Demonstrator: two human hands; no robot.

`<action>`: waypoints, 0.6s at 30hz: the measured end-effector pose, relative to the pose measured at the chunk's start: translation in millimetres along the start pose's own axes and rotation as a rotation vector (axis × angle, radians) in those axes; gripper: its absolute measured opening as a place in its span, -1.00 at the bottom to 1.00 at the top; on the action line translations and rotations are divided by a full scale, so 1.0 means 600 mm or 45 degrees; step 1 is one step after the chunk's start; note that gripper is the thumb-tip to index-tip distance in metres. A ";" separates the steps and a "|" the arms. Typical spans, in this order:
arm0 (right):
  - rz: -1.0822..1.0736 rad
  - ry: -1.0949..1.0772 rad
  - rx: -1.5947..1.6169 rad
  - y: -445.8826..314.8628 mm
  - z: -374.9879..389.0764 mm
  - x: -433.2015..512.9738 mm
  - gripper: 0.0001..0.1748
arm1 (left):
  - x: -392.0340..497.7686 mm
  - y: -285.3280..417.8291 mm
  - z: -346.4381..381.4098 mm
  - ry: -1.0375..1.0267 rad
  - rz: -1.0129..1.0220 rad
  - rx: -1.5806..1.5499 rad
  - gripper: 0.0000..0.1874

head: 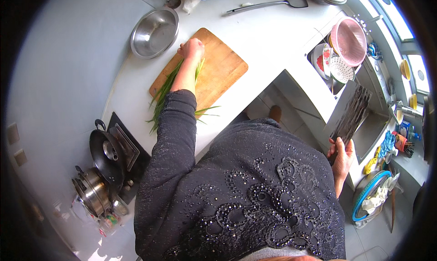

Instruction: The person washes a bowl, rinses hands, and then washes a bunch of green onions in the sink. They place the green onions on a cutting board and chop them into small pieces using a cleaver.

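My left hand (pixel 192 50) is curled over the upper left part of a wooden cutting board (pixel 222 68), around the end of a bunch of long green leafy stalks (pixel 167 87). The stalks run under my forearm and past the board's lower left edge; my hand hides their gripped end. Over at the right, my right hand (pixel 341 155) holds a cleaver (pixel 348 107) by its handle, with the wide, dark-streaked blade pointing up beside the sink.
A steel bowl (pixel 155 32) stands beyond the board, and a metal spatula (pixel 266 6) lies at the back. A pink basin (pixel 348 41) rests on dishes in the sink. A wok (pixel 107 155) and a steel pot (pixel 91 192) are at left, a lined waste bin (pixel 370 196) at lower right.
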State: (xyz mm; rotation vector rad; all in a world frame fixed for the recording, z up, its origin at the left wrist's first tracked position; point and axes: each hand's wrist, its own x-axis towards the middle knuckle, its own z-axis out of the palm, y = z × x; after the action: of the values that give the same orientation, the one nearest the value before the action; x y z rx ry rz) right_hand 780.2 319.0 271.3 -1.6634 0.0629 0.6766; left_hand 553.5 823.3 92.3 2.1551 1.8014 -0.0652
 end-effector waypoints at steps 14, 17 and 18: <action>-0.056 0.099 0.026 0.002 -0.089 0.003 -0.82 | -0.047 0.168 0.050 0.007 0.231 -0.804 -0.79; -0.099 0.113 0.057 -0.009 -0.120 0.017 -0.87 | -0.256 0.348 0.114 -0.646 0.628 -1.706 -0.81; -0.116 0.106 0.048 -0.013 -0.130 0.024 -0.87 | -0.336 0.403 0.132 -0.660 0.926 -1.631 -0.81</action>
State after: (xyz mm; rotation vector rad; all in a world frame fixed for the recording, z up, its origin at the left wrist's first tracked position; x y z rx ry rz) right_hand 825.8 253.9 275.8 -1.6474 0.0590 0.5340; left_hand 760.6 574.4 120.0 1.4293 0.3905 0.5020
